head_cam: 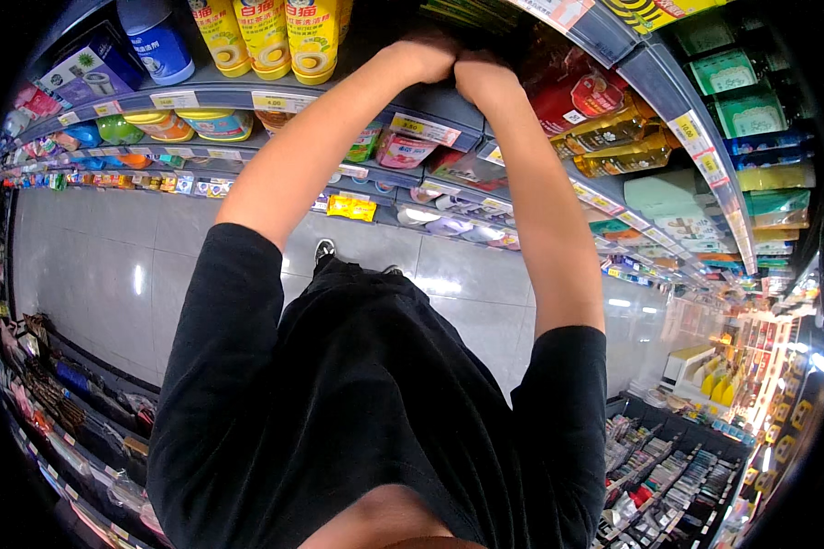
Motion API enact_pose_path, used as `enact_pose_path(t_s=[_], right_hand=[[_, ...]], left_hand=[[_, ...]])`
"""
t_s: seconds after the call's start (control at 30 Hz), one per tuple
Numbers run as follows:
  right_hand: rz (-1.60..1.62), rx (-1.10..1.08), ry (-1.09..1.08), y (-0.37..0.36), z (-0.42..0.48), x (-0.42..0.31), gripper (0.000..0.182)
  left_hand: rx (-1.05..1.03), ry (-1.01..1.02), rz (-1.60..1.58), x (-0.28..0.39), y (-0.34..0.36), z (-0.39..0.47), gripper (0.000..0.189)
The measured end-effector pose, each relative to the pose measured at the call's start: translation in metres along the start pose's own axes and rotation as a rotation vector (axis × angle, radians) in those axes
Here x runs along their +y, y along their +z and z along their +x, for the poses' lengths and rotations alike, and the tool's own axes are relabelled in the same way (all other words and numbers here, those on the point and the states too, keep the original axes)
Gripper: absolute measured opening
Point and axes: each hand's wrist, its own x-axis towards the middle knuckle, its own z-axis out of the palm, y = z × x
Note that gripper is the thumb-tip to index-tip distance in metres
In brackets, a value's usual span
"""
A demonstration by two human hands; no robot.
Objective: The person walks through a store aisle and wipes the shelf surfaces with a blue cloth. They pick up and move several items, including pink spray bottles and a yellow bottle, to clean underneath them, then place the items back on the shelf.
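Both arms reach up to a dark grey store shelf [357, 101]. My left hand [429, 58] and my right hand [484, 75] are close together at the shelf's shadowed back, their fingers hidden in the dark. Whether they hold anything cannot be seen. Thin green and yellow items [477, 15] lie just beyond them. Left of the hands stand several yellow dish soap bottles [311, 41] and a blue cleaner bottle [156, 48]. On the right are a red package [577, 92] and bottles of amber liquid [625, 154].
Lower shelves hold tubs [216, 125], a pink box [404, 149] and a yellow packet [351, 208]. Price tags line the shelf edges. Grey floor tiles [89, 254] lie below. Racks of goods [666, 473] stand behind at the lower right and lower left [69, 412].
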Motion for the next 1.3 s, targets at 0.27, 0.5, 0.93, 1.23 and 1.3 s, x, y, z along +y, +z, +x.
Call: enact_pose_path(t_s=[0.27,0.5,0.93,1.23,1.3], right_hand=[[-0.067,-0.079,-0.186,-0.032,-0.057,-0.036,0.016],[0.068,0.057,-0.375,-0.028,-0.065,-0.055,0.016],[0.308,0.233,-0.049,0.018,0.019,-0.027,0.023],[0.394,0.182,-0.12,0.003,-0.034,-0.031,0.015],[0.358,0.245,-0.194,0.012,-0.044,-0.026,0.013]], left_hand=[[0.016,-0.01,-0.188,0.016,-0.017,-0.068,0.028],[0.139,-0.139,0.061,0.041,-0.041,-0.124,0.022],[0.126,-0.355,0.214,-0.008,-0.004,-0.036,0.022],[0.003,-0.227,0.2,-0.048,0.008,-0.006,0.024],[-0.087,-0.123,0.134,-0.025,-0.006,-0.027,0.027]])
